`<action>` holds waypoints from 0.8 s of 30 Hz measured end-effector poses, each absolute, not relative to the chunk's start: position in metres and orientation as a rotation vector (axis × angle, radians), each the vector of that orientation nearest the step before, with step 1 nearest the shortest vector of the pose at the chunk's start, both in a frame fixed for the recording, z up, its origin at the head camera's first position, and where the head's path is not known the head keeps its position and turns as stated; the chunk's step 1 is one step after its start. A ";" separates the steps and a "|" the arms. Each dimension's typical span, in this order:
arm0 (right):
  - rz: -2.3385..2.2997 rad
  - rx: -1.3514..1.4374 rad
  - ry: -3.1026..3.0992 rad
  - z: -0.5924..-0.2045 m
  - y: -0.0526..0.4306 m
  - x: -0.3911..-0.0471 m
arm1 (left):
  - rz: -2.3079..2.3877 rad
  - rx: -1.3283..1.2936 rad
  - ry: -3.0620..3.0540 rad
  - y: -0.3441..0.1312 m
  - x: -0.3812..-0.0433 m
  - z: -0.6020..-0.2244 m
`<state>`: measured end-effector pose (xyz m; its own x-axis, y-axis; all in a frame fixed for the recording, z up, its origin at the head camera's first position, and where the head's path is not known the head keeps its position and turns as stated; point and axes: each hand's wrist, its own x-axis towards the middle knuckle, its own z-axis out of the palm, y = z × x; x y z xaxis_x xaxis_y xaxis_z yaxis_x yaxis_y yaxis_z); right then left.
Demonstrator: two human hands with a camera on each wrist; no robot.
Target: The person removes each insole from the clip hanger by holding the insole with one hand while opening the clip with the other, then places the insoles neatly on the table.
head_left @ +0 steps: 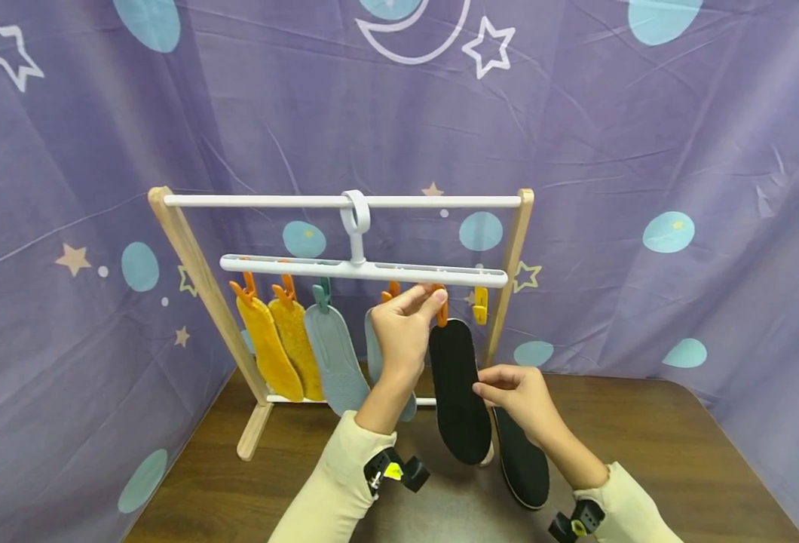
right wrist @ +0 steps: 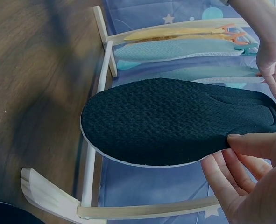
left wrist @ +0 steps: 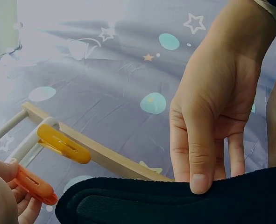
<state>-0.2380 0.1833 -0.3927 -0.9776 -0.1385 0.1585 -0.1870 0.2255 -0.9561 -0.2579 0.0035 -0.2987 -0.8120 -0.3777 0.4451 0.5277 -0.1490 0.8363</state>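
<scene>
My left hand (head_left: 402, 328) pinches an orange clip (head_left: 442, 308) hanging from the white hanger bar (head_left: 291, 266). My right hand (head_left: 518, 396) holds a black insole (head_left: 459, 392) by its edge, between thumb and fingers. The insole hangs long and upright under the clip, and its narrower end is right at the clip's tip in the left wrist view. To the left, two yellow insoles (head_left: 261, 339) and two light blue insoles (head_left: 332, 354) hang from clips; my left hand and forearm partly cover one blue insole. A yellow clip (head_left: 481, 305) hangs free at the bar's right end.
A second black insole (head_left: 523, 460) lies on the brown table (head_left: 630, 452), below my right hand. The hanger's hook (head_left: 355, 215) sits over the top rod of a wooden rack (head_left: 196, 279). A purple patterned cloth (head_left: 610, 151) stands behind and at both sides.
</scene>
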 end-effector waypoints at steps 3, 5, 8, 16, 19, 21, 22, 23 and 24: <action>1.908 0.303 -2.426 -0.394 0.185 -0.238 | -2.005 -0.175 -1.542 0.003 -0.258 -0.299; 1.907 0.293 -2.426 -0.394 0.186 -0.239 | -2.008 -0.174 -1.545 0.003 -0.257 -0.299; 1.907 0.281 -2.421 -0.394 0.188 -0.239 | -2.012 -0.169 -1.553 0.003 -0.257 -0.299; 1.890 0.290 -2.423 -0.393 0.197 -0.239 | -1.985 -0.159 -1.584 0.002 -0.254 -0.298; 1.866 0.293 -2.437 -0.392 0.200 -0.239 | -1.975 -0.165 -1.605 0.002 -0.254 -0.298; 1.861 0.291 -2.442 -0.390 0.202 -0.239 | -1.971 -0.174 -1.618 0.002 -0.254 -0.297; 1.861 0.289 -2.445 -0.389 0.203 -0.239 | -1.973 -0.179 -1.623 0.002 -0.254 -0.296; 1.865 0.286 -2.444 -0.389 0.204 -0.239 | -1.973 -0.182 -1.628 0.001 -0.254 -0.296; 1.861 0.288 -2.445 -0.388 0.205 -0.240 | -1.972 -0.185 -1.633 0.001 -0.254 -0.296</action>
